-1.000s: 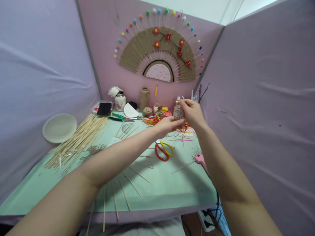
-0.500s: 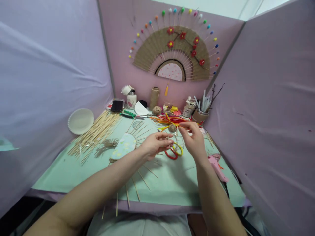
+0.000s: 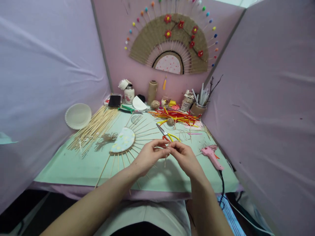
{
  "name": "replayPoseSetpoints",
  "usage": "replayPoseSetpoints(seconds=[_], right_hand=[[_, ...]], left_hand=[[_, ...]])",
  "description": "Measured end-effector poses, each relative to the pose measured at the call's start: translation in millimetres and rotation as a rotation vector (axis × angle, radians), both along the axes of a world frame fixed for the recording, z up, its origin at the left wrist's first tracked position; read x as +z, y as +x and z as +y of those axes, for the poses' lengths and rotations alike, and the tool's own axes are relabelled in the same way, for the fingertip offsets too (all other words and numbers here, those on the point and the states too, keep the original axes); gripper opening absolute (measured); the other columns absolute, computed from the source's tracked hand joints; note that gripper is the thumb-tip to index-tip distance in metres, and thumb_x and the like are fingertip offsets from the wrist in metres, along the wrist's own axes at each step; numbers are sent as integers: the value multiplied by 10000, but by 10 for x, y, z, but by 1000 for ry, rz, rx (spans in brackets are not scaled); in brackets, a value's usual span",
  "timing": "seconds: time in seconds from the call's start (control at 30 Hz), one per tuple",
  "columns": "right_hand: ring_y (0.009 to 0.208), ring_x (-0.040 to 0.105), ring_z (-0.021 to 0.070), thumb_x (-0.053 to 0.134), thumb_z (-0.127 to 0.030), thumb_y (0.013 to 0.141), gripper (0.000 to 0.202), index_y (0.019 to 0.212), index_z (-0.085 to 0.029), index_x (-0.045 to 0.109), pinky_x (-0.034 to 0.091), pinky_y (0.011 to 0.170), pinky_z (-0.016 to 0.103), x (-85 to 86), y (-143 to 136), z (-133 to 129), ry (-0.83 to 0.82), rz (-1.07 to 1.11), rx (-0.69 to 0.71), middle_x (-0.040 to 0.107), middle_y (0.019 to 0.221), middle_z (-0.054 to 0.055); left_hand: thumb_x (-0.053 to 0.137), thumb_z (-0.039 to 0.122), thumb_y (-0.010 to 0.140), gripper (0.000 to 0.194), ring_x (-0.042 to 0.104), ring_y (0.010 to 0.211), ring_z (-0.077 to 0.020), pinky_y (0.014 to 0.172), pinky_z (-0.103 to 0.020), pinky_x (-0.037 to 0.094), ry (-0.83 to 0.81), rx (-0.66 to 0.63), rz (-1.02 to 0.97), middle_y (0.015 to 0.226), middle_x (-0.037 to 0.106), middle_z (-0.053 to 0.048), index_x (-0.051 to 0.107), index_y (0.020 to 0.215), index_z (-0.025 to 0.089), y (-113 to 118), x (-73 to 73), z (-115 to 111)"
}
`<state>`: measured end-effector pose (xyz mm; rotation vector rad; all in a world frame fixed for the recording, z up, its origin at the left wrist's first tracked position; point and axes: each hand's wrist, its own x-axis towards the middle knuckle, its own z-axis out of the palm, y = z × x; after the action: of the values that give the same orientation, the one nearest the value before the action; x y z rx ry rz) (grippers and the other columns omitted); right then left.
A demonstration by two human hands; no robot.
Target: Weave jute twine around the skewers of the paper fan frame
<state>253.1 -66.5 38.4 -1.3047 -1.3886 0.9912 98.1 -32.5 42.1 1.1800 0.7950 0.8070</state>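
Observation:
Fingertip to fingertip above the table's front part, my left hand [image 3: 152, 154] and my right hand [image 3: 184, 158] are both pinched closed. Between them they hold a thin pale strand [image 3: 165, 162], with its end hanging below the fingers; its material is too small to tell. Just behind the fingers lie scissors [image 3: 161, 129] with red and yellow handles, blades apart, partly hidden by my hands. Left of my left hand lies a half-round fan base [image 3: 123, 141] in light patterned cloth, with thin sticks fanning out from it; my left arm covers some of them.
A pink glue gun [image 3: 212, 158] with a black cord lies at the right. Bamboo sticks [image 3: 95, 127], a frayed twine bundle [image 3: 106, 140] and a white plate [image 3: 78, 116] are at the left. Red and yellow pipe cleaners [image 3: 177, 115] lie behind. A finished fan [image 3: 169, 36] hangs on the back wall.
My right hand has come down and toward me to meet my left, which also lowered slightly. The scissors now show fully behind the hands. The view has tilted downward.

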Motion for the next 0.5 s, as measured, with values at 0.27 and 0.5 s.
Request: replayPoseSetpoints(seconds=[0.27,0.5], right_hand=[[672,539,161,575,-308,842,165,714,-213,619,408,639,265,-70,-123,-247,21,-215,21,608,705,-7],[641,515,158,539,-335,887,203,710,-236,546,386,614,268,-139,-147,-349,78,-248,-31,592,700,-18]], left_hand=[[736,343,677,192,535,712,-106,636,-233,372,-202,37,-43,789,645,-9,684,766,181,74,-134,-115],[677,478,725,322,437,575,-83,519,-217,304,-239,51,-50,659,498,43,531,769,195,55,-161,-186]])
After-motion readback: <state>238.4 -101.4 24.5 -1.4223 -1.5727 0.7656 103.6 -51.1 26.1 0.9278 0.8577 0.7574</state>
